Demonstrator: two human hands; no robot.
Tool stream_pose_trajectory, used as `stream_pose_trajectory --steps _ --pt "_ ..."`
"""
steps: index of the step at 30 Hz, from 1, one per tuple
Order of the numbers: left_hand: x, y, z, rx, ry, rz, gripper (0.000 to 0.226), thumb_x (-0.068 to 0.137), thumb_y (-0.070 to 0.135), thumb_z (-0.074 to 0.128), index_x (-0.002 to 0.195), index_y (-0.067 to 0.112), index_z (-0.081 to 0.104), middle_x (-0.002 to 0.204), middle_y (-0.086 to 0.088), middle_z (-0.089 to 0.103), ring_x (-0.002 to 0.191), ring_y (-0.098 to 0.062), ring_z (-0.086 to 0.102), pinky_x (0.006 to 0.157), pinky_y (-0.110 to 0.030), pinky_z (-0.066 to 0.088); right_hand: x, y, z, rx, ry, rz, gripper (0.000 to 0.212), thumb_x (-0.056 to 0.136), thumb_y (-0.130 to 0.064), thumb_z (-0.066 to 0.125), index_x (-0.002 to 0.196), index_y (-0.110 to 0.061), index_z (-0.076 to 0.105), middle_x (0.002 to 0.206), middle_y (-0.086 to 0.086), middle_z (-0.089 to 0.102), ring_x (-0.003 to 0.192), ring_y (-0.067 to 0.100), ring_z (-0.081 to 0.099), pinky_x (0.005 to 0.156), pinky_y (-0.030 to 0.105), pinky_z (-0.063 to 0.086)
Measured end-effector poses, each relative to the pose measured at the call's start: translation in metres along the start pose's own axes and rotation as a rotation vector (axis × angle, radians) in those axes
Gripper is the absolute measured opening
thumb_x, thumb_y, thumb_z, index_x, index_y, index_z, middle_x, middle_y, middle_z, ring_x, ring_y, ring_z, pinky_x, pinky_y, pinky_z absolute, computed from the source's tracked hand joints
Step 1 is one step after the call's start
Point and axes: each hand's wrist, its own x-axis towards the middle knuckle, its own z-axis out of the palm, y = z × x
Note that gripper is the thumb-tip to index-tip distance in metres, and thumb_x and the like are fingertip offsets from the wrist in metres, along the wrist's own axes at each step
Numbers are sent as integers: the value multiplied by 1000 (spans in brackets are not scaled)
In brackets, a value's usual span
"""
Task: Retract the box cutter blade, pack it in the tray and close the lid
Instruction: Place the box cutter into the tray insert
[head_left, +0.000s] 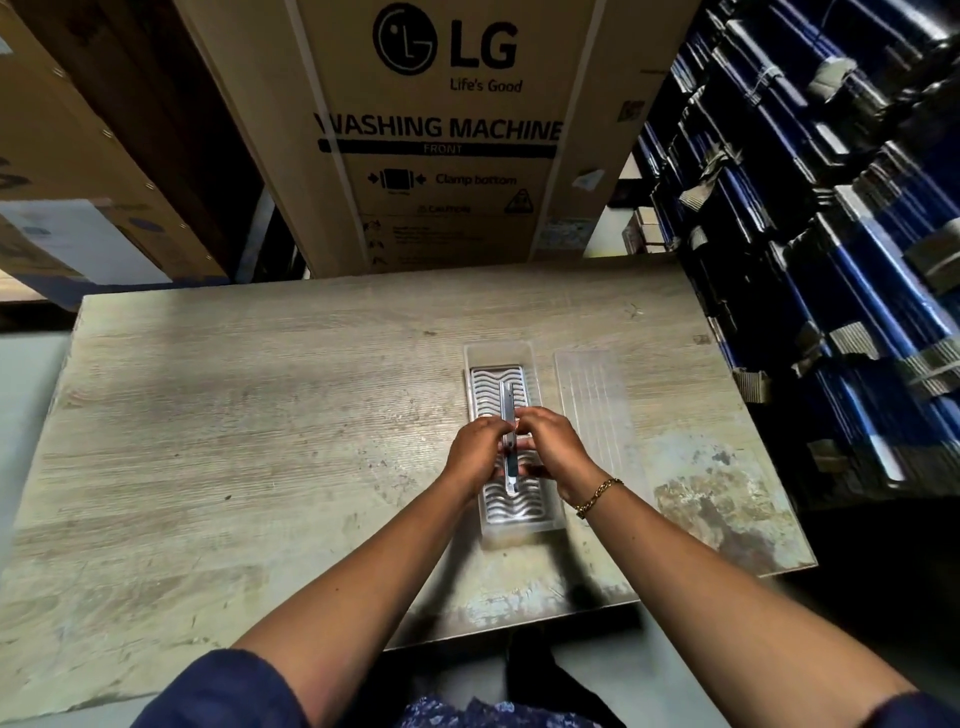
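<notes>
A slim silvery box cutter is held lengthwise just above a clear plastic tray with a wavy white insert. My left hand grips the cutter from the left and my right hand from the right, fingers meeting over its middle. The far end of the cutter sticks out past my fingers; I cannot tell whether the blade is out. The clear ribbed lid lies flat on the table to the right of the tray, apart from it.
The worn wooden table has its right edge beside stacked dark blue bundles. A large LG washing machine carton stands behind the table's far edge. More cartons stand at the left.
</notes>
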Motion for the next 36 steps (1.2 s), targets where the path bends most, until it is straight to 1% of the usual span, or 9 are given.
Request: stream_pose_trajectory --steps 4,10,12,14,21,24,29,33,36 --pt "5 -7 -2 -28 -44 -1 22 98 34 53 98 23 72 108 -14 75 92 -26 74 60 -30 46 7 4 4 -67 16 -1 31 81 -34 53 98 -14 71 106 17 75 105 37 72 69 41 52" --pt "6 -9 4 -48 -141 -33 41 104 48 37 117 20 65 80 4 64 57 0 60 47 -15 44 29 14 9 -168 34 -11 50 68 -46 51 109 -24 70 113 9 75 103 31 72 86 49 62" --pt "7 -11 6 -65 -159 -64 47 104 53 34 120 21 64 81 1 66 55 -2 60 47 -17 44 34 15 10 -217 38 6 71 64 -53 48 129 -27 63 130 5 70 109 25 70 88 45 61" --pt "8 -11 10 -89 -140 -95 49 103 55 33 117 20 64 79 -1 65 44 -1 57 44 -18 40 26 6 13 -250 36 14 69 71 -48 48 135 -25 60 131 5 69 104 24 71 76 34 58" --pt "17 -20 18 -212 -34 -195 86 86 80 33 126 10 65 81 -15 65 52 -19 53 53 -29 34 17 -1 20 -240 0 80 43 74 -38 52 110 -16 59 105 11 73 80 28 69 67 39 57" --pt "18 -20 20 -247 -37 -216 89 81 83 34 122 10 66 97 -22 70 66 -24 61 60 -32 41 11 -5 21 -224 4 92 31 78 -38 52 100 -16 53 100 5 71 91 32 72 76 45 60" --pt "15 -16 22 -250 -22 -221 87 87 79 31 125 8 64 90 -16 67 61 -20 59 54 -27 37 18 -4 20 -250 2 91 63 70 -45 50 126 -16 55 114 6 68 99 33 71 89 55 61" --pt "16 -15 23 -269 -28 -267 97 79 85 32 134 10 60 126 -21 67 104 -34 68 69 -32 50 16 -4 20 -237 -7 92 80 66 -45 51 140 -15 48 129 12 63 105 35 70 91 56 60" --pt "19 -17 25 -311 -3 -278 100 73 88 35 133 12 61 132 -20 65 114 -34 66 88 -42 55 18 -2 19 -235 -13 101 85 63 -47 53 143 -17 46 129 10 66 106 34 70 91 57 60"
